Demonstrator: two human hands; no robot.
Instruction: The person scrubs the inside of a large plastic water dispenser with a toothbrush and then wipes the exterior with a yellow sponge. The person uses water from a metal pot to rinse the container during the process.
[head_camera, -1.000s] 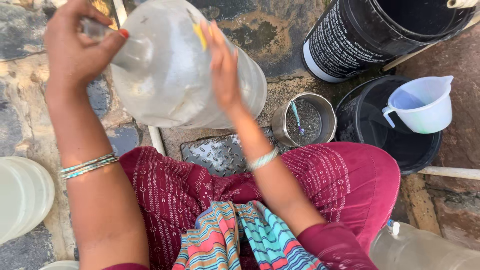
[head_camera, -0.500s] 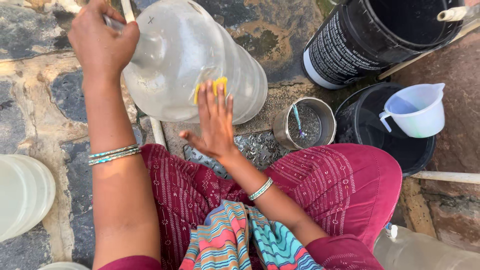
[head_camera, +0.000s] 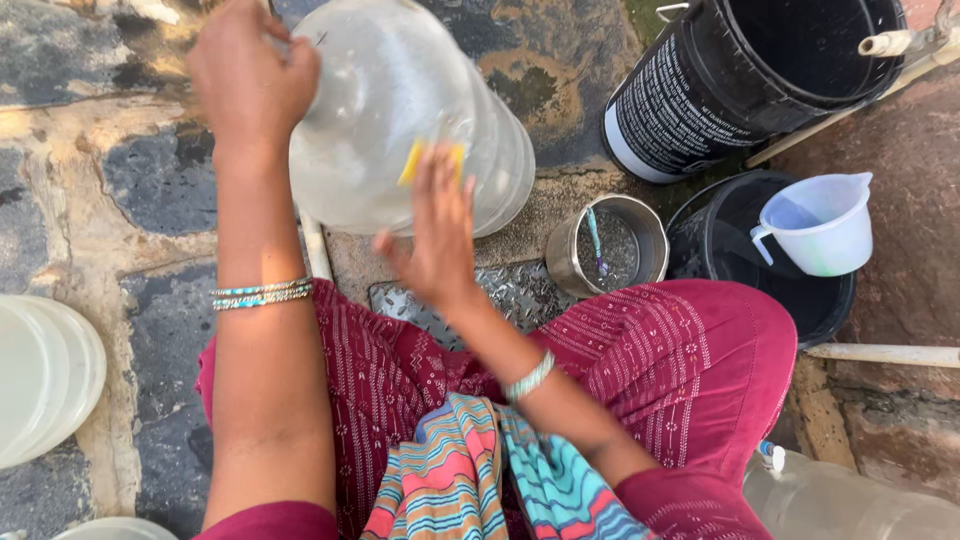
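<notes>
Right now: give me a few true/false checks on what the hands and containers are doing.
1. The left hand grips the neck end of the large clear jug. True.
2. The right hand presses a yellow sponge against the jug. True.
3. The white measuring jug sits inside the steel cup. False: it rests in the smaller black bucket.
4. The steel cup lies tipped on its side. False: it stands upright, open end up.
</notes>
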